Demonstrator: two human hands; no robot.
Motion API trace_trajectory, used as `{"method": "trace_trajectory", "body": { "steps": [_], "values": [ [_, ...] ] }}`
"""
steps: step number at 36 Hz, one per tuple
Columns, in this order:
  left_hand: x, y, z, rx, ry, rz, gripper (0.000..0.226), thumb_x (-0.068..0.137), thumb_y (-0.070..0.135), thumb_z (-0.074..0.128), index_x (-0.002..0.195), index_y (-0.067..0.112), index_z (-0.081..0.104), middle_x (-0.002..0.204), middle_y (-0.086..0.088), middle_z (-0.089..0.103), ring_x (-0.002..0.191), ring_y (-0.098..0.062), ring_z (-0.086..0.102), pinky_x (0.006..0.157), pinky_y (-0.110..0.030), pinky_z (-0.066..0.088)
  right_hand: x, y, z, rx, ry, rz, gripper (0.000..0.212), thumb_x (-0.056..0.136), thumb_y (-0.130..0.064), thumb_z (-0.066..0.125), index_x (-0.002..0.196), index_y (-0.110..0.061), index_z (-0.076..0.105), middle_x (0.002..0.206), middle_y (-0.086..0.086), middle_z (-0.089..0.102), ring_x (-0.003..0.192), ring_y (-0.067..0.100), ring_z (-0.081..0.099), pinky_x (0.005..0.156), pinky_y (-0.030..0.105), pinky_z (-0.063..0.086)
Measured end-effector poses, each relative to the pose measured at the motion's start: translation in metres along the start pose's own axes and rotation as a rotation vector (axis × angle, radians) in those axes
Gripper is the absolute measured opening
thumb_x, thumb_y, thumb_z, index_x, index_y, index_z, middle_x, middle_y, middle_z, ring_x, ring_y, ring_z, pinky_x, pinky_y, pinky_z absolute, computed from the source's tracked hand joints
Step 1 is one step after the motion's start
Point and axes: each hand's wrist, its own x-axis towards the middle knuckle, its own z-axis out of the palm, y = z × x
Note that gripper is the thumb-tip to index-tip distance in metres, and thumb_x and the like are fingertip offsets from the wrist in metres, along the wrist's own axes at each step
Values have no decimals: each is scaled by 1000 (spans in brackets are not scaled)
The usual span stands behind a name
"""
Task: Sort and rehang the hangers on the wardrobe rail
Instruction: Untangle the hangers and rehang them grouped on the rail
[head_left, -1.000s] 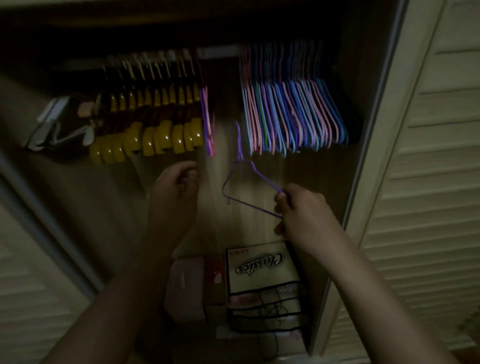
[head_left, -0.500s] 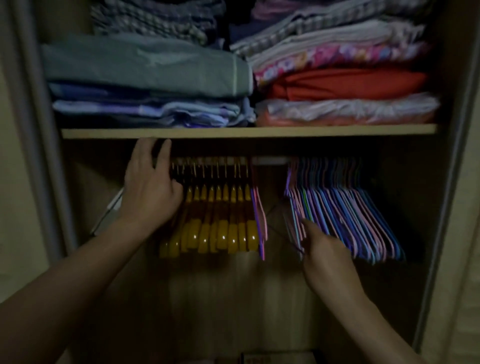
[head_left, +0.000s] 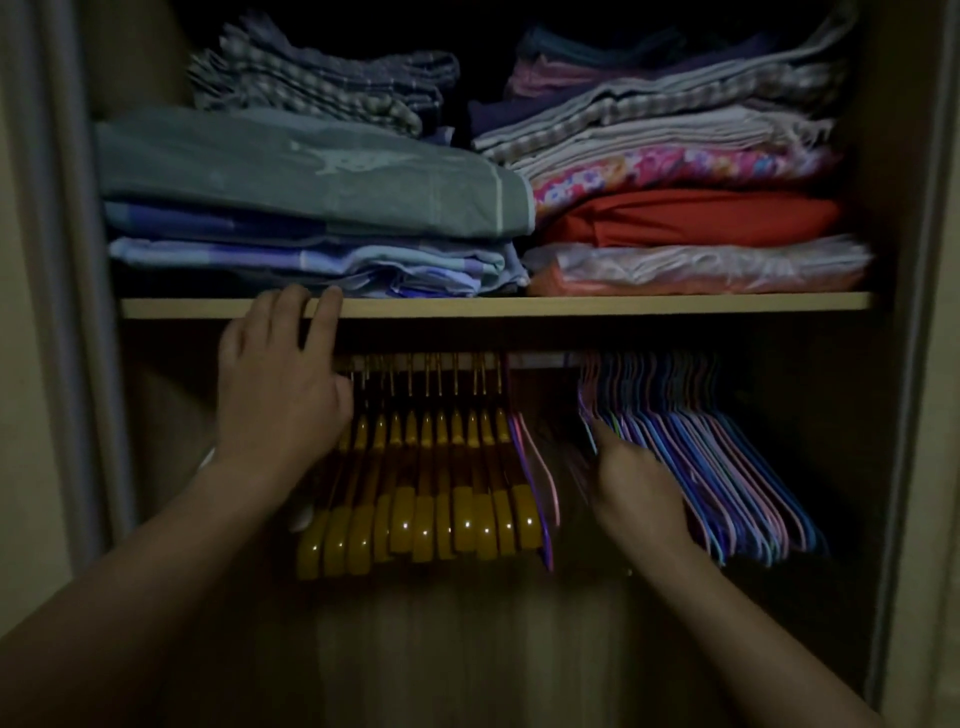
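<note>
A row of yellow wooden hangers (head_left: 441, 519) hangs on the left part of the wardrobe rail (head_left: 540, 359), with a purple and a pink wire hanger (head_left: 540, 493) at its right end. A dense bunch of blue, pink and purple wire hangers (head_left: 727, 467) hangs further right. My left hand (head_left: 280, 395) covers the left end of the yellow row, its straight fingertips touching the shelf edge (head_left: 623, 304). My right hand (head_left: 639, 488) is at the left end of the wire bunch, gripping a thin purple wire hanger (head_left: 584, 410) that is mostly hidden by the hand and the dark.
Two stacks of folded linens, one on the left (head_left: 311, 182) and one on the right (head_left: 675, 218), fill the shelf above the rail. The wardrobe's left frame (head_left: 67, 312) and right frame (head_left: 914, 364) bound the opening. A short gap on the rail separates the two hanger groups.
The view has risen from the wardrobe floor to the rail. My right hand carried the purple wire hanger up to the wire bunch. My left hand rose to the shelf edge.
</note>
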Motion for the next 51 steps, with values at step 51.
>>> {"method": "trace_trajectory", "body": {
  "steps": [51],
  "values": [
    [2, 11, 22, -130, 44, -108, 81, 76, 29, 58, 149, 11, 26, 150, -20, 28, 142, -40, 23, 93, -56, 48, 21, -28, 22, -34, 74, -125, 22, 92, -14, 51, 114, -17, 56, 71, -10, 46, 51, 4, 46, 45, 16, 37]
  ]
}}
